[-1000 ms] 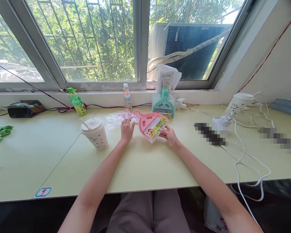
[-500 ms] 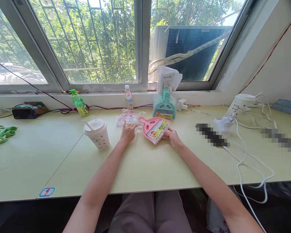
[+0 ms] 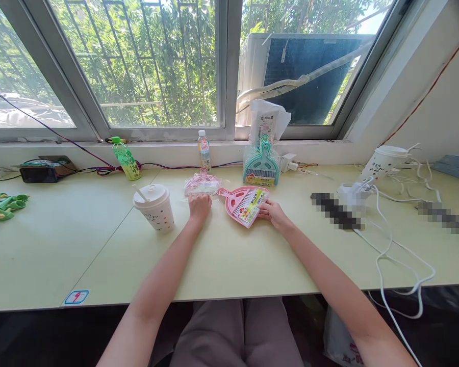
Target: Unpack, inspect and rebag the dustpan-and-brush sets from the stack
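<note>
A pink mini dustpan with a small brush and a paper label (image 3: 244, 203) lies flat on the pale green table (image 3: 229, 255). My right hand (image 3: 272, 212) grips its right edge, fingers pinched on it. My left hand (image 3: 199, 205) rests, fingers curled, at the near edge of a clear plastic bag of pink dustpans (image 3: 202, 184). Just behind stands a bagged stack of teal dustpans (image 3: 260, 165), leaning by the window sill.
A lidded paper cup with a straw (image 3: 154, 208) stands left of my left hand. Two bottles (image 3: 126, 158) (image 3: 203, 149) and cables line the sill. At right lie a tipped cup (image 3: 379, 161), white cords (image 3: 390, 244) and a charger. Green clips (image 3: 3, 205) lie far left.
The pink dustpan came down from a tilt to lie flat on the table. The plastic bag under my left hand has bunched up smaller; my left hand's fingers curled.
</note>
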Available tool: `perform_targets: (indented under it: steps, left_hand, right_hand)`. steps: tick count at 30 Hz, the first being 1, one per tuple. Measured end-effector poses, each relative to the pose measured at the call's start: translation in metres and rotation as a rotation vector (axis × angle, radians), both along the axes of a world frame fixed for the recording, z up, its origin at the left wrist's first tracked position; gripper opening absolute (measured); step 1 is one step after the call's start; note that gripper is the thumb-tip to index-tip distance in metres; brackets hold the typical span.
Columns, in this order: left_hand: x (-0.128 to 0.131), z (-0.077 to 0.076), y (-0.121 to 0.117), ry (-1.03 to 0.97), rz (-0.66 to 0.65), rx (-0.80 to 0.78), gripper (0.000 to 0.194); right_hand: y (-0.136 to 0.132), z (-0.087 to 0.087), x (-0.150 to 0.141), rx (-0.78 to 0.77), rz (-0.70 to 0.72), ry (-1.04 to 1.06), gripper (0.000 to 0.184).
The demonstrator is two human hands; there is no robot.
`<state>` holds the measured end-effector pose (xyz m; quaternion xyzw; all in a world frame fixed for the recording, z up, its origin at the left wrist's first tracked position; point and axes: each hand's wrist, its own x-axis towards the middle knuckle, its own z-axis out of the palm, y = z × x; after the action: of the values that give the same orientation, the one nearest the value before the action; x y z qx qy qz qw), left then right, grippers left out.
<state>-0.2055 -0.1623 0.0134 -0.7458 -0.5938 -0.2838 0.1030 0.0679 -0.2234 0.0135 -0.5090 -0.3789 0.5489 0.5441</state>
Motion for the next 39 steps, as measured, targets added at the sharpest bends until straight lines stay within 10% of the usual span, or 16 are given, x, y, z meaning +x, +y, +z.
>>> perform_targets:
  steps: [10,16,20,25,35,39]
  left_hand:
    - [0.011,0.013,-0.014,-0.096,-0.389,0.326,0.025]
    - [0.025,0.022,-0.031,-0.411,-0.24,0.305,0.062]
    - [0.033,0.029,-0.029,-0.963,0.002,0.033,0.079]
    - [0.036,0.031,-0.019,-1.364,-0.518,-0.515,0.066]
    - [0.054,0.021,-0.041,-1.324,-0.74,-0.954,0.059]
    - [0.059,0.022,-0.043,-1.441,-0.816,-0.893,0.056]
  right_hand:
    - [-0.009,0.005,-0.012,0.163,0.165,0.005,0.038]
    - [-0.01,0.008,-0.011,0.268,-0.023,0.154,0.038]
    - [-0.012,0.012,-0.013,0.292,-0.092,0.168,0.038]
    - [-0.014,0.012,-0.019,0.271,-0.067,0.14,0.042]
    - [-0.018,0.009,-0.031,0.304,-0.103,0.165,0.038]
    - [-0.017,0.01,-0.03,0.272,-0.123,0.167,0.036]
